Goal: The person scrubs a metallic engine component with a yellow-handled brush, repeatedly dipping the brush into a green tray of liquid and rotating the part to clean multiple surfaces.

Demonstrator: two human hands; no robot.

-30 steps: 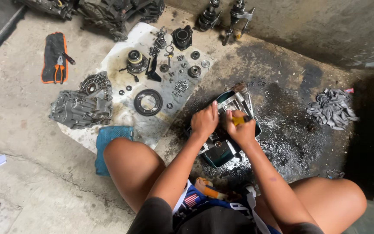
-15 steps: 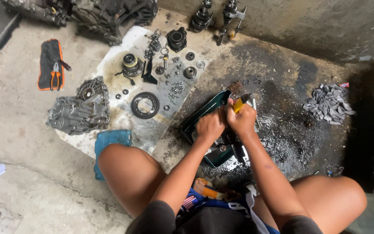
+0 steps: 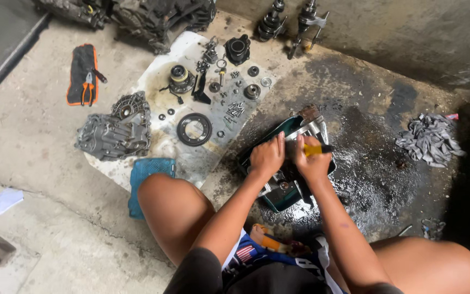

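Observation:
A dark green tray (image 3: 278, 202) lies on the oily floor between my knees, with a grey metal engine part (image 3: 312, 129) resting in it. My left hand (image 3: 266, 156) presses down on that part over the tray's left side. My right hand (image 3: 312, 159) is closed around a yellow-handled tool (image 3: 317, 148), held against the same part. The tool's working end is hidden behind my fingers.
A white sheet (image 3: 164, 71) holds a ring gear (image 3: 194, 129), bearings, bolts and small parts. A grey casing (image 3: 114, 130) sits at its left, orange pliers on a black pouch (image 3: 85, 76) beyond. A blue cloth (image 3: 142, 177) lies by my left knee, grey rags (image 3: 430, 139) at right, gear shafts (image 3: 289, 19) by the wall.
Both hands have stayed over the tray, shifting slightly up and right on the metal part. The camera view has tilted a little, moving the scene lower in the frame.

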